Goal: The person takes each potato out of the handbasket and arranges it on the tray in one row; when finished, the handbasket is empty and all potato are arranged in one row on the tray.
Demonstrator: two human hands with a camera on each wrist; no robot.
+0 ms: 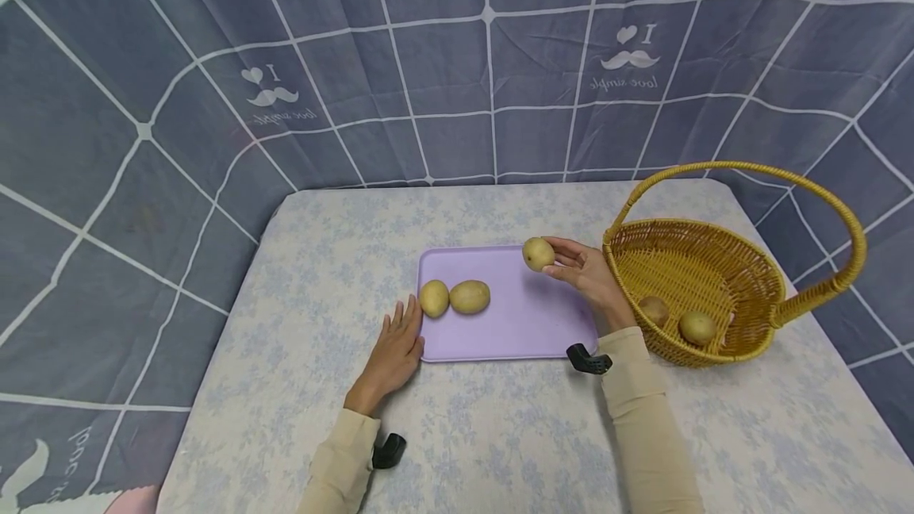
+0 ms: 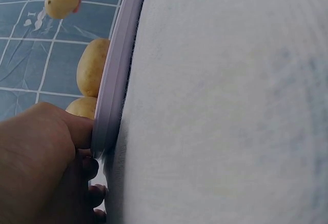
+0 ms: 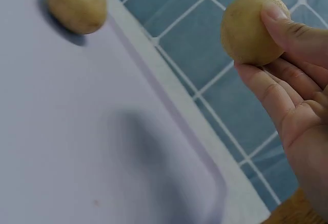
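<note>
My right hand (image 1: pixel 581 272) holds a round potato (image 1: pixel 539 254) between thumb and fingertips, raised over the right part of a lilac tray (image 1: pixel 524 331). Below it, the right wrist view shows a blurred shadow on the tray. Two more potatoes lie side by side at the tray's left end: a smaller one (image 1: pixel 434 298) against the left rim and a longer one (image 1: pixel 470 297) beside it. With fingers extended, my left hand (image 1: pixel 396 347) rests along the tray's left edge. Its thumb (image 2: pixel 79 130) touches the rim in the left wrist view.
To the right of the tray stands a wicker basket (image 1: pixel 767 292) with a tall arched handle. Inside lie two potatoes, one nearer the middle (image 1: pixel 697 327) and one (image 1: pixel 653 310) by the left wall. A floral cloth (image 1: pixel 500 435) covers the table; a grid-patterned curtain (image 1: pixel 443 62) hangs behind.
</note>
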